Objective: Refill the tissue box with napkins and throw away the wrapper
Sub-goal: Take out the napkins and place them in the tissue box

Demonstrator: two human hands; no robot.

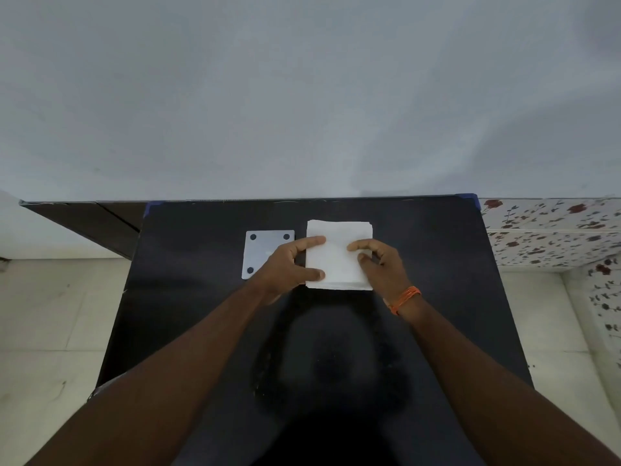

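Observation:
A white stack of napkins lies on the black table, toward its far side. My left hand grips the stack's left edge, fingers on top and thumb at the near corner. My right hand rests on the stack's right side, fingers curled on the top sheet. Whether a clear wrapper covers the stack cannot be made out. Left of the stack lies a flat pale square plate with dark round dots at its corners, partly hidden by my left hand.
A pale wall rises behind the table's far edge. Light floor tiles lie on both sides. Floral-patterned tiles are at the right. A dark wooden piece stands at the left rear. An orange band circles my right wrist.

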